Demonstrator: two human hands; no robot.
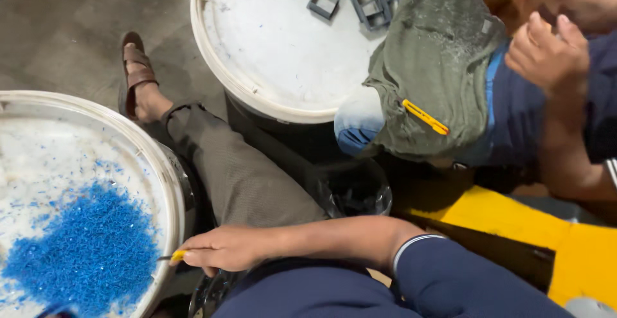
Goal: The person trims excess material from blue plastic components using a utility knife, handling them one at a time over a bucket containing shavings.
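Pinching noted: a small yellow tool (pixel 177 255) is held in the right hand (pixel 225 248) grip; blue shavings (pixel 83 254) are heaped just beyond it on a white lid (pixel 168 176).

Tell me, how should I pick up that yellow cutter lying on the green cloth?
Pinch the yellow cutter around its middle, coming straight down from above, with a finger on each long side. It is a slim, straight stick lying flat and slanted on the green cloth, with nothing on top of it. Which end holds the blade cannot be told, so keep off both tips.
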